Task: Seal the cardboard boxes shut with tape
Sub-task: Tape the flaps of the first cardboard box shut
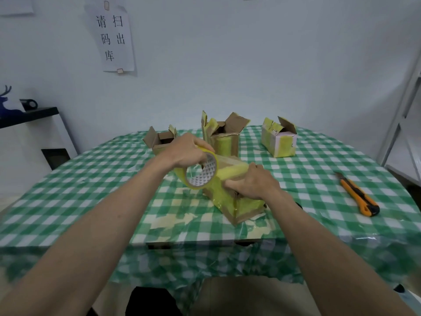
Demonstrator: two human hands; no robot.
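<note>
The left hand [185, 150] comes down from above onto a roll of yellow tape [200, 171], fingers curled over the top of the ring, so that its grip closes round the roll's upper rim; the roll stands on edge, its open cardboard core facing the camera. From the roll's top a strip of tape [230, 166] runs rightward, stretched across the upper edge of the cardboard box [237, 201] that sits near the middle of the table [91, 183]. The right hand [250, 182] lies on that box, just to the right of the roll — thumb pointing left along the box's near face, fingers curled over the top and pressing down on the far end of the strip. So the box sits directly under the right grip and touching it, while the roll hangs at the box's left corner, under the left grip.

The box is already heavily wrapped in yellow tape and stands skewed, one corner toward the person.

Behind it, three more boxes stand with flaps up: a low brown one [159, 140] partly hidden by the left hand, a taller one [224, 137] at centre, and a pale taped one [279, 139] to the right, well apart from the others. An orange-and-black utility knife [358, 195] lies on the green checked cloth at far right — away from both hands.
</note>
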